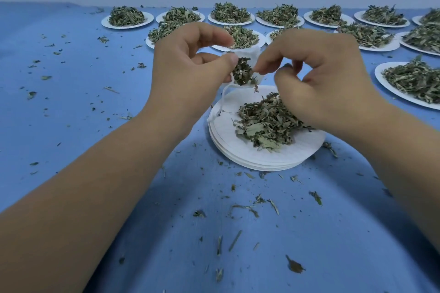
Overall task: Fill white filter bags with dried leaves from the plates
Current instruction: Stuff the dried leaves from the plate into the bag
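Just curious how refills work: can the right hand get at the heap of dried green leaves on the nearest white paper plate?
Probably yes. The right hand hovers above the heap of dried green leaves with nothing between, though its fingers are now pinching at the white filter bag.

filter bag [252, 53]: partly behind left hand [188, 66] | right-edge plate [379, 76]: cropped | right hand [328, 83]: grip's content unclear

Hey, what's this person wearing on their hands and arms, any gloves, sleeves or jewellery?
Nothing shows. The left hand and right hand are ungloved, with no rings visible, and the left forearm and right forearm are bare to the frame edge: no sleeve, watch or bracelet in view.
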